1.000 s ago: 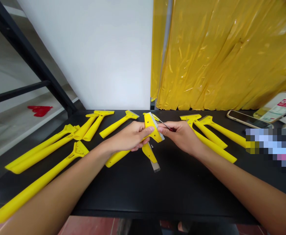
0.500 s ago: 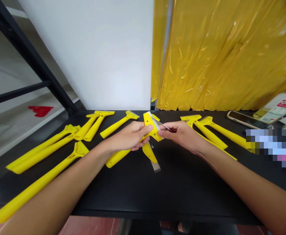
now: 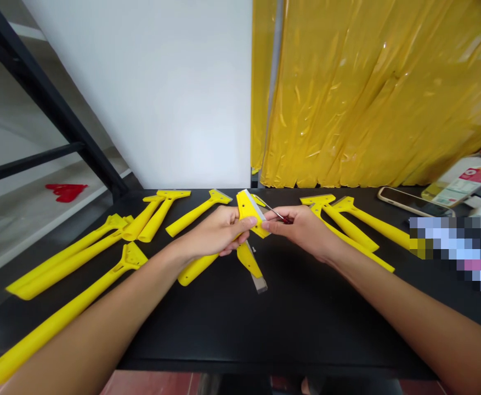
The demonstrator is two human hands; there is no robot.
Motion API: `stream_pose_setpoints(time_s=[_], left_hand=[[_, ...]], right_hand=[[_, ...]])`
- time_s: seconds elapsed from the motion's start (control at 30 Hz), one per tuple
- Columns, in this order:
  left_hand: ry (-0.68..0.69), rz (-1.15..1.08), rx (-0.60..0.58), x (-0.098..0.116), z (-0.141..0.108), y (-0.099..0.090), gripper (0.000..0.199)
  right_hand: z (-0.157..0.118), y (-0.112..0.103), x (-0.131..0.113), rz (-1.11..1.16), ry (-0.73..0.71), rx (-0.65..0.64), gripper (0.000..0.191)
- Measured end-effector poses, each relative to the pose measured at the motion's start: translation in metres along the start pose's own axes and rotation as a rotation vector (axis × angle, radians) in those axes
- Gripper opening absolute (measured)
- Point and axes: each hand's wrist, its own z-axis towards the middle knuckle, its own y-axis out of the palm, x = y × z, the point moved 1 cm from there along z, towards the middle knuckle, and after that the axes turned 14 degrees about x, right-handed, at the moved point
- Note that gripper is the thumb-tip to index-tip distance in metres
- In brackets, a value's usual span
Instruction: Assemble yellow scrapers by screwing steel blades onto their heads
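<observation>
My left hand [image 3: 218,231] is closed around a yellow scraper [image 3: 247,206], thumb on its wide head, with a metal blade edge along the right side. The yellow handle slants down to the left. Closed too, my right hand [image 3: 301,229] holds a thin screwdriver [image 3: 272,208] with some red at its grip; its shaft points up-left past the head. The right thumb touches the scraper head's edge. Beneath the hands, a yellow plate [image 3: 249,262] lies on the table over a flat metal blade [image 3: 260,284]. A tiny pale piece, perhaps a screw, lies beside them.
Several yellow scrapers [image 3: 69,312] lie on the black table [image 3: 298,323] at left, with more scrapers [image 3: 353,227] at right. A phone [image 3: 415,202] rests at back right. Yellow wrapping [image 3: 347,99] and a white panel [image 3: 174,99] stand behind. A red item [image 3: 66,192] sits on the left shelf.
The view has shifted slightly. Both hands keep their grip on the scraper and the screwdriver, with hardly any movement between them.
</observation>
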Motion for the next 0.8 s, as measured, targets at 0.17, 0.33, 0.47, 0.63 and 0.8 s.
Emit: stream_pose_setpoints(time_s=[0.17, 0.33, 0.47, 0.63, 0.8], left_hand=[[0.024, 0.036, 0.013, 0.0, 0.0, 0.001, 0.04], [0.018, -0.004, 0.052, 0.004, -0.002, 0.0, 0.038], [-0.004, -0.037, 0.17, 0.006, 0.001, -0.009, 0.044], [-0.063, -0.099, 0.314, 0.002, 0.008, -0.017, 0.045], [-0.115, -0.125, 0.409, 0.001, 0.011, -0.023, 0.042]], right_hand=[[0.0, 0.001, 0.002, -0.026, -0.011, -0.066, 0.025], [-0.002, 0.004, -0.001, 0.015, 0.008, -0.015, 0.034], [0.007, -0.012, -0.001, -0.016, 0.036, 0.21, 0.042], [0.024, -0.047, 0.005, -0.399, -0.287, 0.313, 0.03], [0.023, -0.046, 0.007, -0.346, -0.255, 0.355, 0.026]])
